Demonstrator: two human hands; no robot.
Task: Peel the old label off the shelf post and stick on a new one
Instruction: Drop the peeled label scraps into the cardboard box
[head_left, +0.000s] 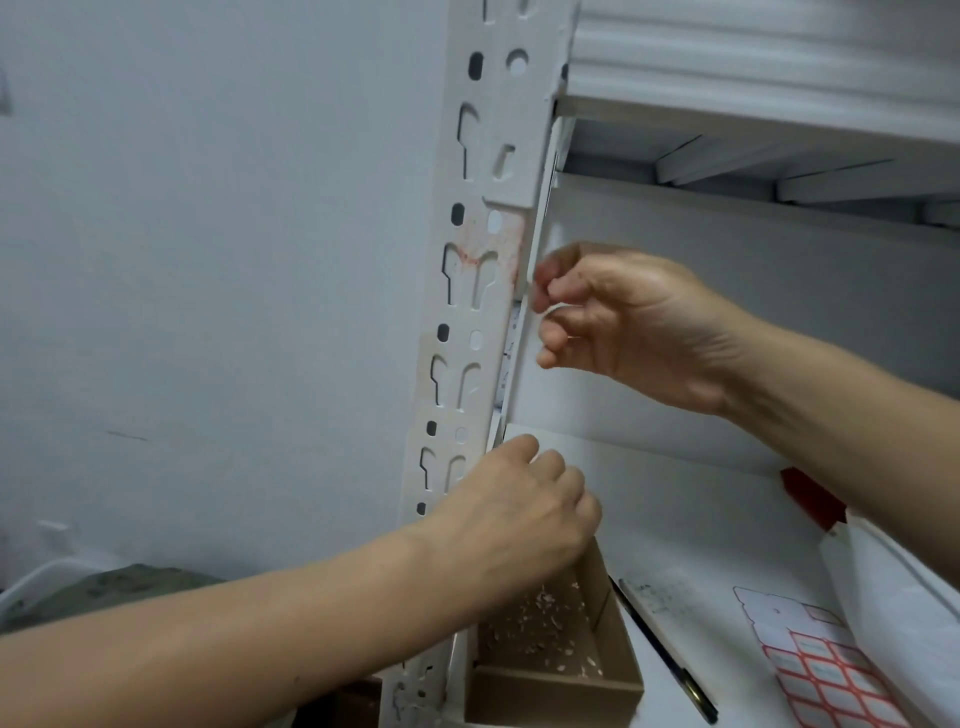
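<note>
The right hand (628, 325) pinches something small and unclear at the shelf post (467, 322) edge, while the left hand (519, 506), fingers curled, hides the post's lower edge.

The shelf post (470, 291) looked like matt white painted metal, smeared with reddish residue. At the shelf's front edge sat a rough brown cardboard box (550, 670); the label sheet (826, 670) beside the front right corner was smooth paper.

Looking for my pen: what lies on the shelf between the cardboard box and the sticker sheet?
In the head view, a dark pen lies between the cardboard box and the sticker sheet.
</note>
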